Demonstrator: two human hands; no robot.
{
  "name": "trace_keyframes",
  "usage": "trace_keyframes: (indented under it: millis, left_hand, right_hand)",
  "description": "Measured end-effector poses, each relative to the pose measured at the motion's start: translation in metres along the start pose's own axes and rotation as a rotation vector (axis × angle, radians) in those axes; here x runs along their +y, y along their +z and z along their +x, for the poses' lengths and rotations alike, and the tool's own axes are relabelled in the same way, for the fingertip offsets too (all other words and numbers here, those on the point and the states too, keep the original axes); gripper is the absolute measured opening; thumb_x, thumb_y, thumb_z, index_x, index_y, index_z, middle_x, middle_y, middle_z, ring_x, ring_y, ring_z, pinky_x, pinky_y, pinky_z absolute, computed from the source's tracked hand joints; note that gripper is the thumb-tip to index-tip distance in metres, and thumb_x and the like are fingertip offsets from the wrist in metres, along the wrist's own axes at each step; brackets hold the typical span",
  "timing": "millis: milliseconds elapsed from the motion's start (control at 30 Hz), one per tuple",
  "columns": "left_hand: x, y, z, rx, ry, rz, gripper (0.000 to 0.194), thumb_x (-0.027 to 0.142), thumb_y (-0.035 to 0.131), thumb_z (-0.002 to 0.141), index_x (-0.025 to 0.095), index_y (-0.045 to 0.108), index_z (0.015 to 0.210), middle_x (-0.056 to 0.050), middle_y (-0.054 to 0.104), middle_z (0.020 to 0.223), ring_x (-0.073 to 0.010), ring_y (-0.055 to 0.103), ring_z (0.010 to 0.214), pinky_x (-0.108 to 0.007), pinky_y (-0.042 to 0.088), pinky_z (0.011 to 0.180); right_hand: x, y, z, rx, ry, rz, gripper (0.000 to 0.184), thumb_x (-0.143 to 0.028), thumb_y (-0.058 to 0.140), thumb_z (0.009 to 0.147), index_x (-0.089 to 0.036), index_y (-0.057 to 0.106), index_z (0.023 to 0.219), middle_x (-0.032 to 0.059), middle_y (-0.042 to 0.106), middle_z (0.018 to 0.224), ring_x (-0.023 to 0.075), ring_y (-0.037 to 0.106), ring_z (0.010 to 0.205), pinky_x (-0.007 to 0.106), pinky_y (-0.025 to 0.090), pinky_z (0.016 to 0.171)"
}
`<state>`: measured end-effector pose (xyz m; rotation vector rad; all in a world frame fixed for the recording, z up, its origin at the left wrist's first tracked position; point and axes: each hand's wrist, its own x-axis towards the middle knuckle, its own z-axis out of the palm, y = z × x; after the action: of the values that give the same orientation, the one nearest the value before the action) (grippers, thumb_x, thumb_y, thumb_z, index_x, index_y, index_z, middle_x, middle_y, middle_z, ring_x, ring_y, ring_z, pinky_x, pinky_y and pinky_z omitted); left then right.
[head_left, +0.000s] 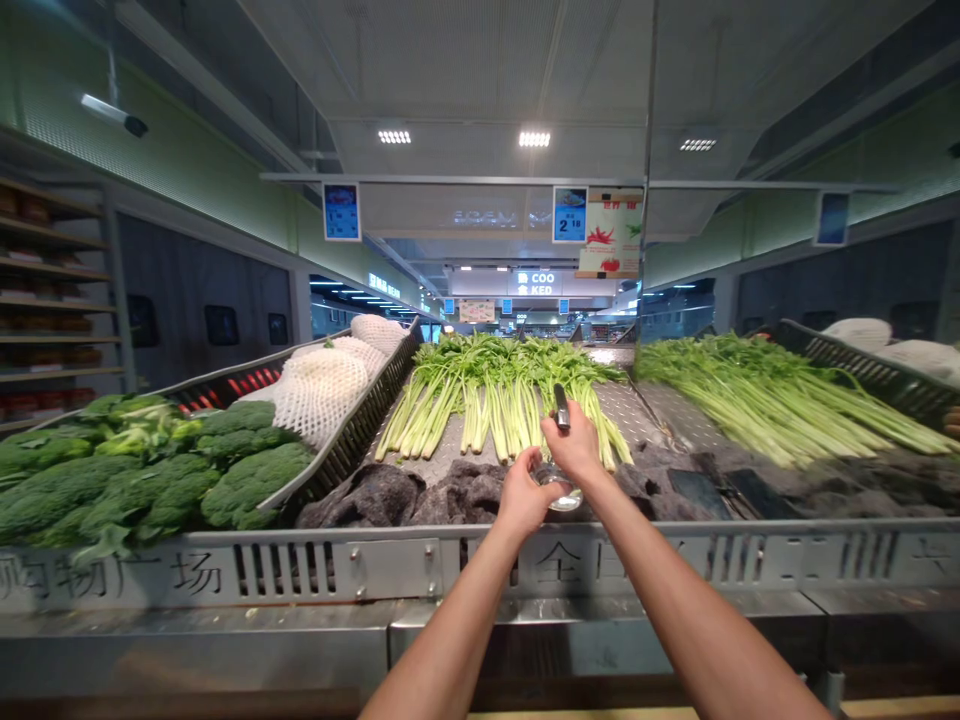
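My right hand (pixel 574 445) is closed around a small tool with a black upper end and a shiny silver part (pixel 561 408); its exact kind is unclear. Just below and to the left, my left hand (pixel 526 492) curls its fingers and thumb at a shiny, clear round thing (pixel 564 498), which looks like a roll of clear tape, partly hidden by both hands. The hands are close together over the front of the display. Behind them lies a row of celery (pixel 495 400), pale stalks toward me and leaves at the back.
Dark grey cloth (pixel 382 495) lies rumpled along the front, behind a grey slatted rail (pixel 390 565). To the left are broccoli (pixel 135 490) and a black crate (pixel 352 440) beside net-wrapped white produce (pixel 322 390). A mirror (pixel 750 300) on the right reflects celery. Price signs (pixel 570 215) hang above.
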<state>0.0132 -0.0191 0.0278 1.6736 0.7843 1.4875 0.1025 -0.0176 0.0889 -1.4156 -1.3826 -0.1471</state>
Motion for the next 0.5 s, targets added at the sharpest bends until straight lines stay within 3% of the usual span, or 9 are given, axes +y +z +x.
trace_keyframes:
  millis: [267, 500]
  left_hand:
    - [-0.002, -0.007, 0.002, 0.021, 0.008, 0.02, 0.051, 0.015, 0.068, 0.047, 0.014, 0.05, 0.095, -0.006, 0.055, 0.092, -0.0184, 0.05, 0.088, -0.032, 0.037, 0.08]
    - [0.009, -0.013, -0.001, 0.026, -0.017, 0.023, 0.052, 0.014, 0.067, 0.048, 0.013, 0.049, 0.096, -0.007, 0.055, 0.093, -0.0186, 0.05, 0.088, -0.031, 0.037, 0.08]
  right_hand:
    - [-0.005, 0.005, 0.0, -0.002, 0.003, 0.008, 0.024, -0.033, 0.039, 0.066, -0.018, 0.048, 0.083, 0.0022, 0.055, 0.069, 0.0151, 0.049, 0.062, 0.025, 0.034, 0.056]
    - [-0.012, 0.006, -0.001, -0.017, -0.005, 0.024, 0.027, -0.033, 0.039, 0.065, -0.018, 0.047, 0.087, 0.0028, 0.055, 0.071, 0.0158, 0.049, 0.064, 0.026, 0.035, 0.057]
